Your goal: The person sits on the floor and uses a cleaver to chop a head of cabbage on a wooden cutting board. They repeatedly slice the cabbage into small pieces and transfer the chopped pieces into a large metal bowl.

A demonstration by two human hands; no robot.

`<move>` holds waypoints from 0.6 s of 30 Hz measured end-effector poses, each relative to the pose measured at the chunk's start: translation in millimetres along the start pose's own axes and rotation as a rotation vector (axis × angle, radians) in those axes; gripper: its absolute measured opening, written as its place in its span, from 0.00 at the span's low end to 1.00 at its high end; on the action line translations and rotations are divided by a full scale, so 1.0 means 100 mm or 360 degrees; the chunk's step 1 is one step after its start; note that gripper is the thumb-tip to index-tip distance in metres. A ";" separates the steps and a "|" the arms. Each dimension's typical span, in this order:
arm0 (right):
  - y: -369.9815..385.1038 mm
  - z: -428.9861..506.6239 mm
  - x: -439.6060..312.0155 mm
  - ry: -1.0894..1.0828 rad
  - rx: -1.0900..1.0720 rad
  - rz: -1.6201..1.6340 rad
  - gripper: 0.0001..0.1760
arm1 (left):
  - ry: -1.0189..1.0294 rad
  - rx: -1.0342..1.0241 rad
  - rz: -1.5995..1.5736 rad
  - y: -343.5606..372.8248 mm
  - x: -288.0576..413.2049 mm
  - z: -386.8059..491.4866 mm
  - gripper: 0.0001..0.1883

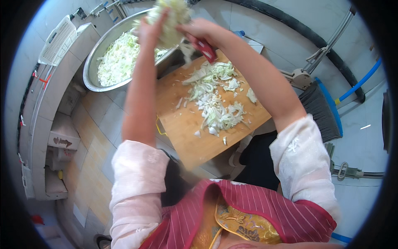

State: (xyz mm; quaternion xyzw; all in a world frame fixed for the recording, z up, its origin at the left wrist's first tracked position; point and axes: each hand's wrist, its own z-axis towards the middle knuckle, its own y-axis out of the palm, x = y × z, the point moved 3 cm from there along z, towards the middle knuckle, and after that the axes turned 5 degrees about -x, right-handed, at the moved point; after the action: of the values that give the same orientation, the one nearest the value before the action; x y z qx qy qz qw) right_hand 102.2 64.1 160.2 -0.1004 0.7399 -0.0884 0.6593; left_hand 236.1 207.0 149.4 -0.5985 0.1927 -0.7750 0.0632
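Observation:
Both my hands are raised at the top of the head view, close to the rim of a large metal basin (90, 73). A bulky, blurred bunch of cut cabbage (171, 26) is between them. My left hand (149, 32) presses against its left side. On the right, my right hand (197, 31) grips a red-handled tool (206, 51), its far end hidden by the cabbage and the hand. A few shreds hang below the bunch. Shredded cabbage (118, 60) fills much of the basin. More cabbage pieces (217, 102) lie scattered on a wooden cutting board (183, 137).
A yellow handle (160, 126) sticks out from the board's left edge. At right, a broom (325, 112) with a blue edge leans by the tiled wall. White plastic baskets (59, 40) and tiled shelving (62, 133) line the left side. Tiled floor (93, 149) shows between.

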 end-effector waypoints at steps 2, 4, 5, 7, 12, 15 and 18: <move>0.06 0.55 -0.49 0.0191 0.0049 -0.0551 0.27 | 0.0107 0.0142 -0.0421 -0.41 -0.13 0.51 0.56; 0.08 0.82 -0.62 0.0291 0.0118 -0.0819 0.23 | -0.0424 0.0138 -0.0428 -0.72 -0.49 0.79 0.56; 0.06 0.90 -0.64 0.0256 0.0177 -0.0902 0.23 | -0.0438 0.0143 -0.0334 -0.84 -0.63 0.86 0.51; -0.01 0.89 -0.46 0.0235 0.0285 -0.1067 0.21 | -0.0513 0.0080 -0.0179 -0.91 -0.95 0.84 0.44; -0.46 0.27 0.59 0.0307 0.0549 -0.1041 0.24 | 0.0178 0.0470 0.0795 -0.55 -1.23 0.21 0.29; -0.92 -0.67 1.48 0.0265 0.0519 -0.0875 0.22 | 0.1002 0.0436 0.0267 0.07 -1.13 -0.77 0.22; -1.15 -1.61 2.37 0.0505 0.0737 -0.0394 0.21 | 0.1188 -0.0139 0.0353 0.76 -1.17 -2.12 0.27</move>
State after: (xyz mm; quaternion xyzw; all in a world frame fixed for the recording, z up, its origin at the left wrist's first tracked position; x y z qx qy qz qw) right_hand -80.5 -109.7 -18.3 -0.0218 0.7760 -0.3488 0.5250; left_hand 56.9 223.4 -28.8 -0.2530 0.2986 -0.9191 0.0465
